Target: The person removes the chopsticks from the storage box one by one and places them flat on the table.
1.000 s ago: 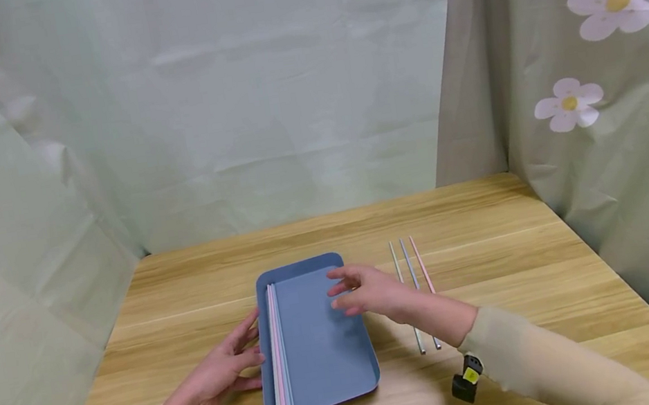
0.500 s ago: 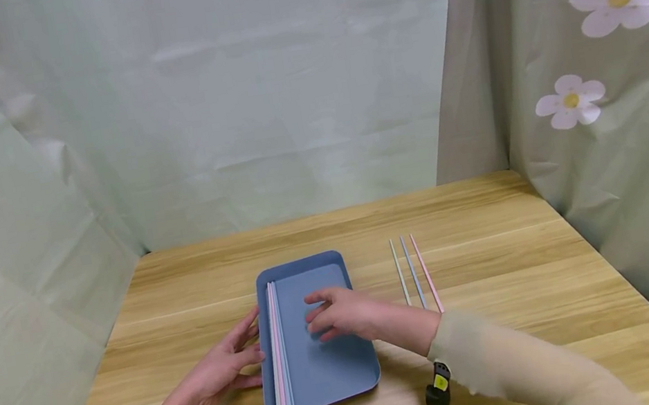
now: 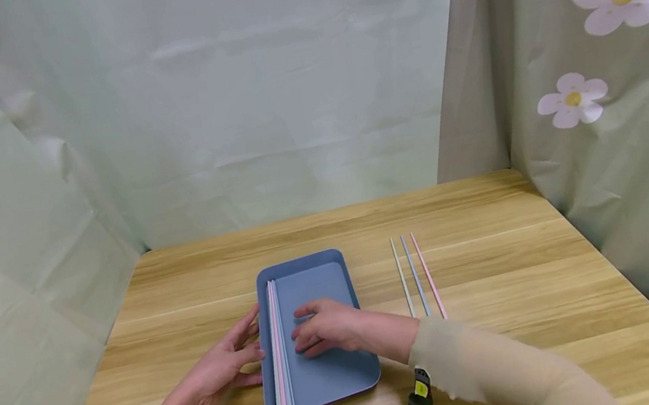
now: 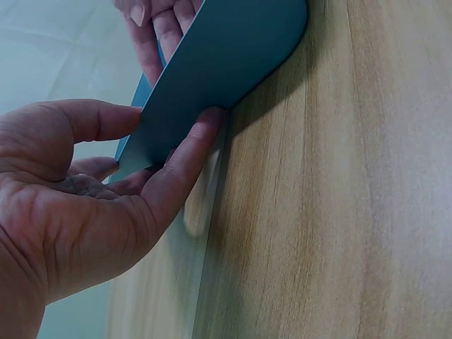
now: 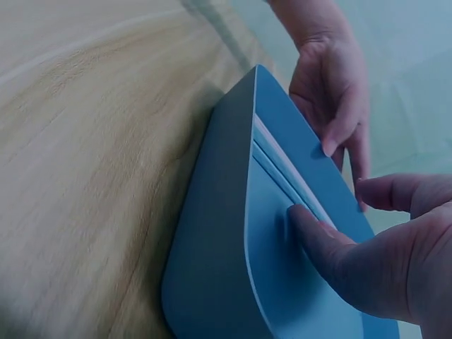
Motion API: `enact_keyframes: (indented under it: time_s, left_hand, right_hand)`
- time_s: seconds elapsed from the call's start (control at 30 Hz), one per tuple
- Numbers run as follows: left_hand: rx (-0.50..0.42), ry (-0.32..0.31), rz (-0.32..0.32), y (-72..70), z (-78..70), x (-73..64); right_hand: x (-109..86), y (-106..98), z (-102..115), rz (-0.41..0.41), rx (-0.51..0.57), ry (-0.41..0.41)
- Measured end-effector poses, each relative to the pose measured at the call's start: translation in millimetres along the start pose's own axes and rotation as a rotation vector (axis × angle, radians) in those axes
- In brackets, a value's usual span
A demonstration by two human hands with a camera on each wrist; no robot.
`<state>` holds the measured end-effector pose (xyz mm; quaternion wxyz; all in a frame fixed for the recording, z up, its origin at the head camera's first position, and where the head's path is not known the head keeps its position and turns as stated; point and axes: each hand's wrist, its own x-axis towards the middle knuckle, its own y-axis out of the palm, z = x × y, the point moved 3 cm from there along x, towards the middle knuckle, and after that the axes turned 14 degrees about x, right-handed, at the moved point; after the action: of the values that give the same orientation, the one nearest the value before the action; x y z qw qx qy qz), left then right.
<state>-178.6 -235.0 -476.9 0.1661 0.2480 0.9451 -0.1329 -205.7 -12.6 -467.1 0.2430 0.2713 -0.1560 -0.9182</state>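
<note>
A shallow blue-grey tray [image 3: 341, 376] lies on the wooden table, with a bundle of thin pastel chopsticks [image 3: 278, 356] along the inside of its left wall. My left hand [image 3: 215, 376] is at the tray's left side; in the left wrist view its thumb touches the rim and a straight finger rests against the outer wall. Over the tray floor, just right of the bundle, is my right hand [image 3: 329, 328], fingers loosely bent and spread, holding nothing. In the right wrist view one fingertip [image 5: 300, 215] is close to the chopsticks; whether it touches them or the floor, I cannot tell.
Right of the tray, a green chopstick [image 3: 402, 278], a blue chopstick [image 3: 415, 276] and a pink chopstick [image 3: 428, 274] lie side by side, near ends hidden by the right arm. Curtains surround the table [image 3: 494, 240] at the back and sides.
My right hand has moved left and slightly nearer, from the tray's right edge to beside the chopstick bundle. The left hand, tray and chopsticks stay in place.
</note>
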Motion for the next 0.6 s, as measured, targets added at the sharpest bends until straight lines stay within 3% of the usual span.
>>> enact_keyframes:
  time_s: [0.23,0.6]
  left_hand:
    - [0.0,0.005,0.01,0.6,-0.7,0.1]
    - [0.015,0.005,0.015,-1.7,-1.9,-0.4]
  right_hand:
    - [15.6,4.9,-8.8,-0.042,0.029,0.03]
    - [23.6,14.0,-19.9,-0.084,0.056,-0.019]
